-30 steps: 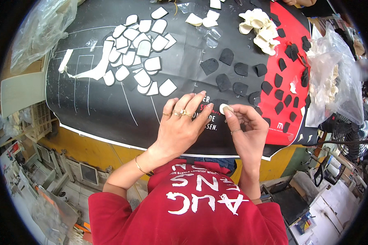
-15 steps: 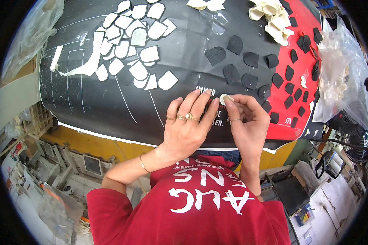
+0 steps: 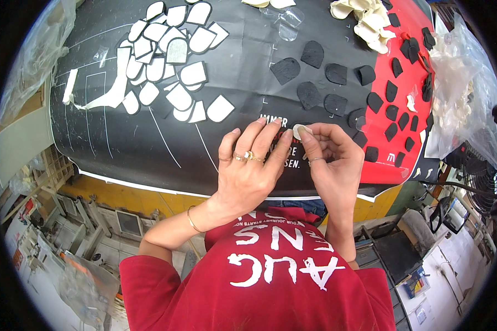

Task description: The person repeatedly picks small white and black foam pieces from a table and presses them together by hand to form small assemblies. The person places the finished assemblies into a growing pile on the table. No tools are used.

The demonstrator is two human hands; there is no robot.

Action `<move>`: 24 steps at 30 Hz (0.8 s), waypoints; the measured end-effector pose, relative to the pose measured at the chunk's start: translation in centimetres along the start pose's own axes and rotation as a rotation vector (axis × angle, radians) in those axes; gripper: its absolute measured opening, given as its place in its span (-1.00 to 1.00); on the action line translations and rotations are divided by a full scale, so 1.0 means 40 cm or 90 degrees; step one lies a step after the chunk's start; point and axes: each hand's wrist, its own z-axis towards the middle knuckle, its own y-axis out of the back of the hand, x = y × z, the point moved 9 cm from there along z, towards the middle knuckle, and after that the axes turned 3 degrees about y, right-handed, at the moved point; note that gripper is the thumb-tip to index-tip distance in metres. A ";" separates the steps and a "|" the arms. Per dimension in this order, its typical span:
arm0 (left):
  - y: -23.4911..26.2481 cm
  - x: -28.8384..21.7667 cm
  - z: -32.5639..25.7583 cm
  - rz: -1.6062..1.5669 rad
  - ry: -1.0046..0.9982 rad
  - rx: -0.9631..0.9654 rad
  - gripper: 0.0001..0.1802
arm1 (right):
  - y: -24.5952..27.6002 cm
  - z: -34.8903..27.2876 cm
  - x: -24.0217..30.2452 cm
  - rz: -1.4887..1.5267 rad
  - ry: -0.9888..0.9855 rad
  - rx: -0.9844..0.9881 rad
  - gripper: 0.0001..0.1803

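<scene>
My right hand [image 3: 332, 157] pinches a small cream-coloured piece [image 3: 299, 131] between thumb and bent fingers, just above the dark printed table covering [image 3: 243, 66]. The covering holds several black pieces with one rounded end [image 3: 336, 103] beyond this hand. My left hand [image 3: 249, 160] lies palm down, fingers stretched out and slightly apart, its index fingertip close beside the cream piece. Whether anything lies under that palm is hidden. To the far left, white pieces with black edges [image 3: 179, 97] are spread in a loose, overlapping pile.
Cream pieces [image 3: 370, 25] are heaped at the far right, near a clear plastic bag [image 3: 458, 94]. Small black pieces [image 3: 391, 91] dot the red area. A white strip [image 3: 117, 83] lies left of the pile. The table's front edge [image 3: 149, 186] curves close to my body.
The view has shifted slightly, so the table pieces appear a little further left. Both hands keep nearly the same pose, with the cream piece still in my right fingers.
</scene>
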 end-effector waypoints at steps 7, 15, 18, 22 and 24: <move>-0.002 0.000 0.000 -0.011 -0.003 0.002 -0.60 | -0.001 -0.002 0.006 -0.020 0.030 -0.018 -0.89; 0.017 0.039 0.011 -0.149 0.032 0.009 -0.49 | 0.000 -0.009 0.025 -0.048 0.067 -0.050 -0.90; 0.005 0.025 0.014 -0.107 -0.008 0.047 -0.48 | -0.001 -0.008 0.037 -0.055 0.104 -0.056 -0.93; -0.001 0.013 0.019 -0.068 -0.044 0.037 -0.50 | -0.003 -0.012 0.049 -0.083 0.121 -0.057 -0.90; -0.003 0.009 0.020 -0.044 -0.056 0.042 -0.52 | -0.003 -0.018 0.058 -0.100 0.132 -0.066 -0.87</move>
